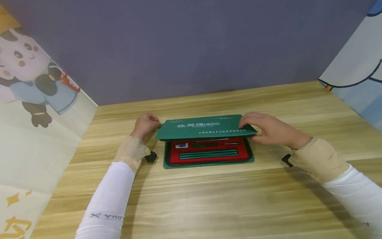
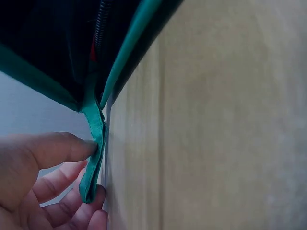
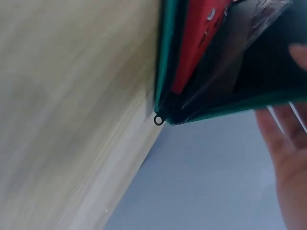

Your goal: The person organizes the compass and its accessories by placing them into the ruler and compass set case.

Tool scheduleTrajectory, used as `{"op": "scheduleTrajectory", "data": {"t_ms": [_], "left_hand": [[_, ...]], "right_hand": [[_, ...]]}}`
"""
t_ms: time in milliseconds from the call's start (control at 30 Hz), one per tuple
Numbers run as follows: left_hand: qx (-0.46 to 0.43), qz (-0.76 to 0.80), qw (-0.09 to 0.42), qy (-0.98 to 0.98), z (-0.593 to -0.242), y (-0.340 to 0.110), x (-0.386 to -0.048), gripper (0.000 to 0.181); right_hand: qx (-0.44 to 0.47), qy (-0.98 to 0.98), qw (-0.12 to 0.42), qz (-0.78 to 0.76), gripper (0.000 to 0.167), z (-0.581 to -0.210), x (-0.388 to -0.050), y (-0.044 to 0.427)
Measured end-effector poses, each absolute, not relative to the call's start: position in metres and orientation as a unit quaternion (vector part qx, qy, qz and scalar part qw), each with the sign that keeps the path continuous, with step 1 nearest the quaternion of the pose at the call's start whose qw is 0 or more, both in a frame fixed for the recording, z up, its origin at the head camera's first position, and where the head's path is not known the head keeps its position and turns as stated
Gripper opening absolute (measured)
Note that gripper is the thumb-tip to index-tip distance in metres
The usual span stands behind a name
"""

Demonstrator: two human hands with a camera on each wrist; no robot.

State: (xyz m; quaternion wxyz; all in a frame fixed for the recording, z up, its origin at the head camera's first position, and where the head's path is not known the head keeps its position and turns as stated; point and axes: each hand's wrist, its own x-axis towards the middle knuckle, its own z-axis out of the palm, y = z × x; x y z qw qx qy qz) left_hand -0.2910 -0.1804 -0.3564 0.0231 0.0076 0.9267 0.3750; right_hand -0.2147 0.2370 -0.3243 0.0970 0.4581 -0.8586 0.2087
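Observation:
A green zippered case (image 1: 209, 164) lies partly open on the table, its lid (image 1: 191, 131) tilted over the back half and printed with white lettering including "HERO". Inside, a red insert (image 1: 215, 159) holds green rods (image 1: 209, 154), a small blue-and-white block (image 1: 181, 145) and slim metal pieces partly hidden under the lid. My left hand (image 1: 145, 125) pinches a green fabric tab (image 2: 91, 167) at the case's left end between thumb and fingers. At the lid's right end, my right hand (image 1: 267, 129) grips the edge, thumb on the inner side and fingers outside in the right wrist view.
The case rests on a wood-grain table (image 1: 209, 199). A grey-blue panel (image 1: 194, 49) stands behind it, with a cartoon-printed wall (image 1: 24, 139) at left and another printed wall (image 1: 355, 56) at right. A clear plastic sheet (image 3: 225, 62) shows inside the case.

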Motion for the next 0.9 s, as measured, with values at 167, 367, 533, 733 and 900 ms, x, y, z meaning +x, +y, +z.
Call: {"op": "scheduleTrajectory", "data": {"t_ms": [167, 367, 533, 733, 900], "left_hand": [[0.006, 0.388, 0.039, 0.921, -0.351, -0.180, -0.289, 0.019], [0.044, 0.383, 0.027, 0.922, -0.329, -0.167, -0.279, 0.027], [0.143, 0.333, 0.025, 0.932, -0.309, -0.130, -0.254, 0.029], [0.304, 0.201, 0.100, 0.926, -0.310, -0.087, -0.220, 0.047], [0.364, 0.130, 0.118, 0.915, -0.319, -0.071, -0.202, 0.046]], "right_hand": [[0.479, -0.857, 0.046, 0.185, 0.054, -0.330, -0.205, 0.234], [0.481, -0.859, -0.006, 0.178, 0.054, -0.337, -0.200, 0.235], [0.489, -0.850, -0.028, 0.195, 0.042, -0.339, -0.197, 0.239], [0.493, -0.844, -0.046, 0.208, 0.028, -0.340, -0.195, 0.239], [0.477, -0.839, -0.092, 0.243, 0.025, -0.342, -0.199, 0.245]]}}
